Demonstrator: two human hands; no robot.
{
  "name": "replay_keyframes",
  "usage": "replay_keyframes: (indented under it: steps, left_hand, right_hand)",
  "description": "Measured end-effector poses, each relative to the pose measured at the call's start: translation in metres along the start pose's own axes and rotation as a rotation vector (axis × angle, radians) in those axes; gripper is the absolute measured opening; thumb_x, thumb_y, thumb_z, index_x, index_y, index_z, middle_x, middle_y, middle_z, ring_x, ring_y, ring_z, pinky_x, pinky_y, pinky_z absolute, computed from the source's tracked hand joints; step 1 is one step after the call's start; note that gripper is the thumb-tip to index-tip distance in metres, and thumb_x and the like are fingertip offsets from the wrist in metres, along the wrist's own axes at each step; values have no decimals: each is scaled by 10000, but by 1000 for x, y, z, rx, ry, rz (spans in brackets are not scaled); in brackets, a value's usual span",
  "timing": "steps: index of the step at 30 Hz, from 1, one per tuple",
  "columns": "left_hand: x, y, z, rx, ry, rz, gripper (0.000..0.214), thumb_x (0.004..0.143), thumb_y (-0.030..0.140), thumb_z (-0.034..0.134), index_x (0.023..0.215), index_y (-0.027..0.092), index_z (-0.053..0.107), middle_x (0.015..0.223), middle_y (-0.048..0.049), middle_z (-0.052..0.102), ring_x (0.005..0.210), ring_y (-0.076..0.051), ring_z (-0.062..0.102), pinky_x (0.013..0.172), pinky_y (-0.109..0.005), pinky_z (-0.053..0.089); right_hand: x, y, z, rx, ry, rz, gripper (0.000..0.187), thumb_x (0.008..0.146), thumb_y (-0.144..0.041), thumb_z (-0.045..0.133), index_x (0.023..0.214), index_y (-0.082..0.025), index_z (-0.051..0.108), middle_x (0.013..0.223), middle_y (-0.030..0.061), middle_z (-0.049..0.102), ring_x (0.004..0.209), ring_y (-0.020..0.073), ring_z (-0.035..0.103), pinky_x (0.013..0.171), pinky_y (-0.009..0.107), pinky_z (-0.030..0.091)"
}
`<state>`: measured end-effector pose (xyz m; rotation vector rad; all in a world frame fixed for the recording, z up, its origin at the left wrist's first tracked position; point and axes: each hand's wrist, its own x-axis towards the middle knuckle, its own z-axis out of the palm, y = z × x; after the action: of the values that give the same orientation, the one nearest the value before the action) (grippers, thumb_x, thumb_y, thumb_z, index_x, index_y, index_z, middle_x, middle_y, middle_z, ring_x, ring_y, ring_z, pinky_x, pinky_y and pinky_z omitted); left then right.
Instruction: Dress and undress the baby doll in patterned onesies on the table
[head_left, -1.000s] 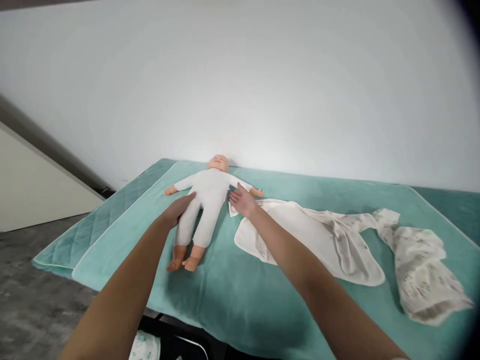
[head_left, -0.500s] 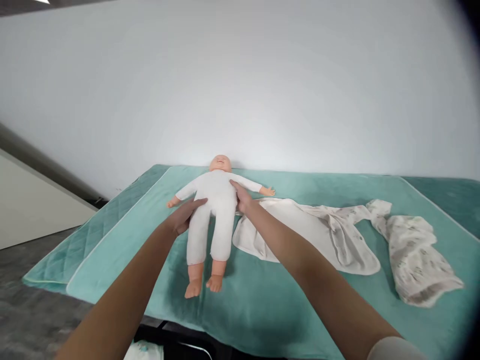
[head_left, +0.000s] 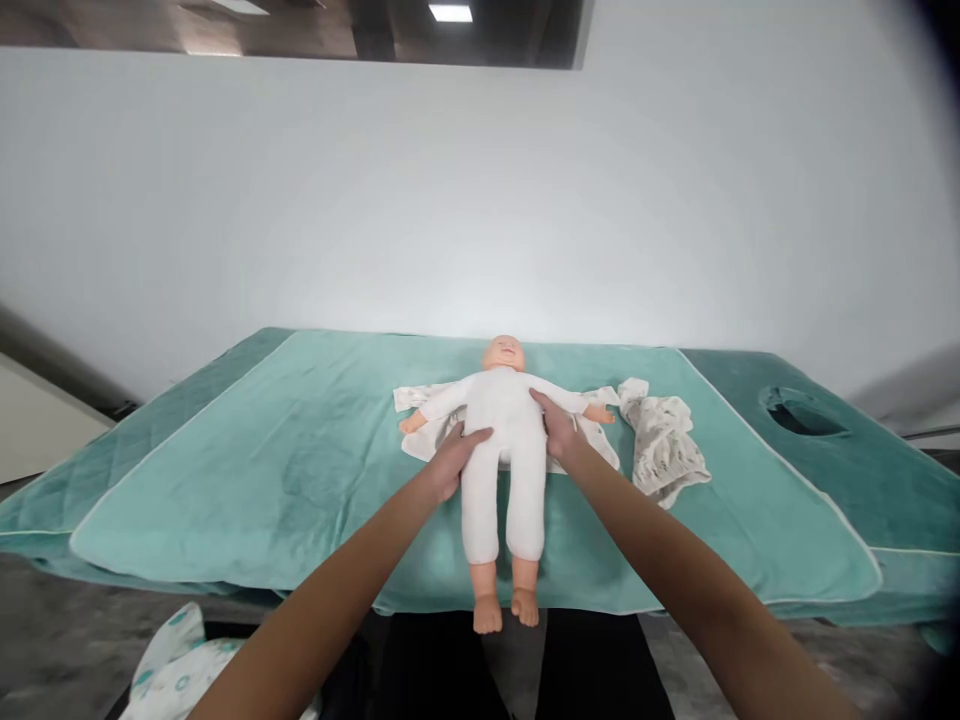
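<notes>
The left hand [head_left: 454, 452] and right hand [head_left: 559, 425] clasp the doll [head_left: 504, 420] at either side of its torso, their fingers partly hidden against it. The doll is face up on the teal mat [head_left: 262, 470], feet past the near edge; whether it rests or is lifted is unclear. A white cloth [head_left: 417, 440] beneath it is mostly covered. A patterned cloth [head_left: 664, 450] lies bunched just beside.

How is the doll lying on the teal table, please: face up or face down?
Face up: the doll lies on its back, its face showing and its arms spread sideways.
</notes>
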<state>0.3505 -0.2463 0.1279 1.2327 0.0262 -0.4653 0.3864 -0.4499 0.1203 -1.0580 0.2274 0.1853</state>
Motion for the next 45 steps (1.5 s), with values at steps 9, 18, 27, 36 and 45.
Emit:
replay_keyframes:
  steps: [9, 18, 27, 36, 45]
  left_hand:
    - [7, -26, -4, 218, -16, 2, 566, 719, 556, 763, 1175, 240, 654, 1130, -161, 689, 897, -307, 695, 637, -364, 563]
    - [80, 51, -100, 910, 415, 399, 315, 745, 394, 706, 1009, 220, 700, 1090, -92, 694, 957, -255, 634, 769, -319, 476]
    - [126, 34, -136, 920, 291, 362, 264, 814, 449, 627, 700, 215, 583, 722, -6, 602, 697, -179, 506, 634, -275, 335]
    - [107, 33, -148, 256, 311, 468, 339, 845, 516, 624, 790, 198, 520, 678, 39, 454, 613, -114, 418, 586, -235, 361]
    - [79, 25, -111, 219, 209, 445, 306, 833, 498, 661, 855, 200, 597, 701, 36, 495, 589, -99, 410, 554, -221, 330]
  right_hand:
    - [-7, 11, -43, -210, 41, -59, 603, 736, -729, 622, 1022, -204, 697, 839, 163, 708, 923, 315, 715, 733, 368, 600]
    - [-37, 5, -31, -810, 440, -524, 364, 800, -526, 612, 1022, -239, 584, 1090, 150, 635, 1068, 340, 607, 933, 493, 518]
    - [72, -4, 106, -1837, -499, -615, 294, 836, -390, 741, 1037, -203, 636, 1162, 143, 637, 1102, 344, 558, 964, 466, 401]
    - [81, -5, 97, -1843, -389, -653, 338, 947, -521, 576, 1049, -210, 661, 1025, 110, 665, 968, 303, 605, 882, 409, 410]
    - [94, 11, 95, -2017, -177, -524, 294, 942, -460, 585, 1056, -200, 663, 1042, 144, 687, 963, 301, 619, 893, 429, 422]
